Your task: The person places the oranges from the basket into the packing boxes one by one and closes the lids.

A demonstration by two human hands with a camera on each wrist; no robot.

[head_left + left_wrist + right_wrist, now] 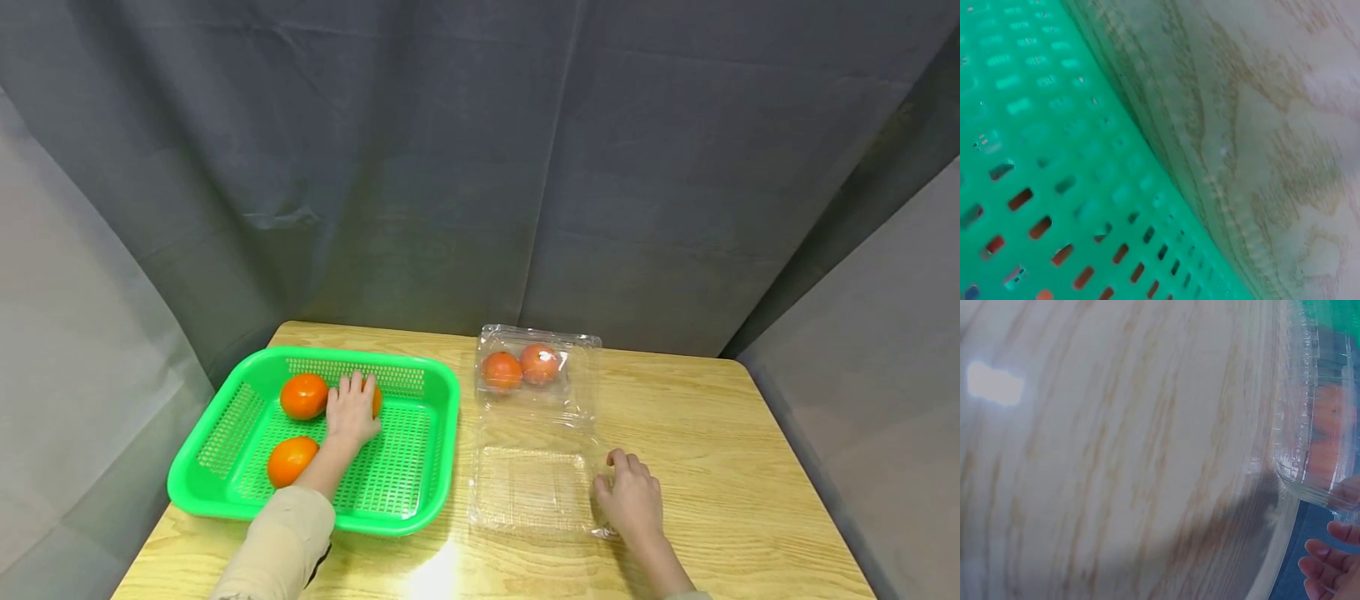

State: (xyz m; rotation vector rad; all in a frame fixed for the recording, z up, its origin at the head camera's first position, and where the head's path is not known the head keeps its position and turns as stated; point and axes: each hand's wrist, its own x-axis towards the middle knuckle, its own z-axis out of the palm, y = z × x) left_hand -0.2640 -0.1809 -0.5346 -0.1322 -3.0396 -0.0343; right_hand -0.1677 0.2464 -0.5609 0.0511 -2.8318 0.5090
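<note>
My left hand point(351, 414) reaches into the green plastic basket point(180, 467), its fingers curled over an orange point(377, 401) near the back wall. Part of that fruit shows at the right of the fingers. Two more oranges sit in the basket, one point(303, 396) just left of the hand and one point(293, 461) beside the forearm. A clear plastic clamshell box point(534, 487) lies opened out on the table; its far half holds two oranges point(502, 371) side by side. At the near half's right edge is my right hand point(632, 497), fingers loosely bent and holding nothing.
The wooden table point(720, 467) ends at a grey curtain point(450, 183) behind, with lighter cloth panels at both sides. In the left wrist view only basket mesh point(1054, 162) and wood grain show; the hand is out of that frame.
</note>
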